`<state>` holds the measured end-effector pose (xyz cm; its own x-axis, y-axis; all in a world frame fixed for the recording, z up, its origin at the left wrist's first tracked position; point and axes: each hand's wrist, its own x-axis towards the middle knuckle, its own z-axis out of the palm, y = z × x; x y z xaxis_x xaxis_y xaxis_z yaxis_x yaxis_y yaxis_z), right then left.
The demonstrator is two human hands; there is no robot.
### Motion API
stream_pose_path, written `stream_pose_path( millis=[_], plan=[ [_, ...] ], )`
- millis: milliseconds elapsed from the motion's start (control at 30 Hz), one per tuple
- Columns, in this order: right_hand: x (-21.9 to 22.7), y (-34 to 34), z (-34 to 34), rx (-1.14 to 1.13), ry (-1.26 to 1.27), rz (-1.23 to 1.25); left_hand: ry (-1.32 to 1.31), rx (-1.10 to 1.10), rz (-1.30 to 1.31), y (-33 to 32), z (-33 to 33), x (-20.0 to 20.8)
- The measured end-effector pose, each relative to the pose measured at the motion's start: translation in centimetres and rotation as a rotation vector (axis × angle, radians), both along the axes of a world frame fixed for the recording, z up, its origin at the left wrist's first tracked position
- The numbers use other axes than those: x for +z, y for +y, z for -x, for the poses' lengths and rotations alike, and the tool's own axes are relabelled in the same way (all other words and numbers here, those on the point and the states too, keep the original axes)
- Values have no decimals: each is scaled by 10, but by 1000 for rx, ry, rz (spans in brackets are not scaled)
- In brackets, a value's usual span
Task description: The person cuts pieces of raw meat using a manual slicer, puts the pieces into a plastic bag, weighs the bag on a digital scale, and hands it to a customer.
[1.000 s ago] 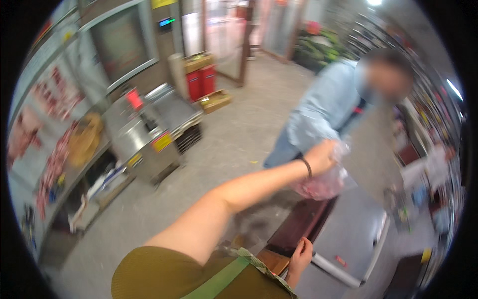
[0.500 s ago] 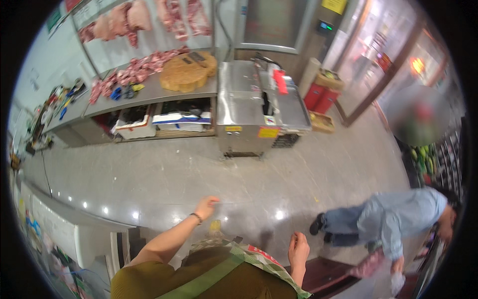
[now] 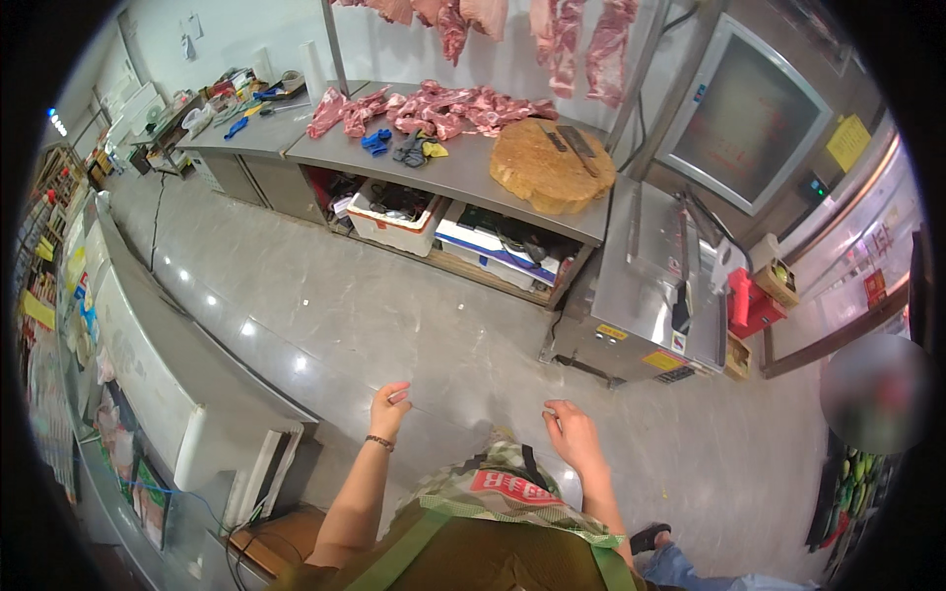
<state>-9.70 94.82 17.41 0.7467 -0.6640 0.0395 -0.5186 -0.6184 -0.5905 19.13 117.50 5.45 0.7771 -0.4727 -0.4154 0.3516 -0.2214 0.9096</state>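
Observation:
My left hand (image 3: 390, 412), a dark bracelet at its wrist, hovers in front of me with loosely bent fingers apart and nothing in them. Level with it, my right hand (image 3: 572, 431) is held out, its fingers partly stretched and holding nothing. Neither touches anything. Beyond them stands a steel counter (image 3: 458, 172). On it sits a thick round wooden chopping block (image 3: 537, 177) with two dark-bladed tools, apparently knives (image 3: 576, 141). Chunks of raw meat (image 3: 443, 110) lie along the counter's back. Blue gloves (image 3: 375, 143) and a grey-and-yellow pair (image 3: 419, 150) lie before them.
Meat slabs (image 3: 611, 49) hang above the counter. White bins (image 3: 394, 222) fill its lower shelf. A steel machine (image 3: 650, 266) stands at its right end. A long white cabinet (image 3: 148, 364) runs along my left. Another person's shoe and jeans (image 3: 662, 552) show at lower right.
My view has swung left, so the counter and machine now sit farther right. My right hand has come up and forward. The other person has mostly left the view at lower right.

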Motion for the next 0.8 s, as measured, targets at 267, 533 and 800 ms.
stream_pose_path(
  millis=[267, 533, 800],
  plan=[
    [-73, -117, -125, 36, 173, 6, -81, -66, 139, -155, -158, 21],
    [-74, -220, -315, -3, 298, -84, 444, -124, 865, -293, -375, 79],
    [-50, -308, -500, 110, 246, -4, 672, -187, 1066, -412, -565, 102]
  ],
)
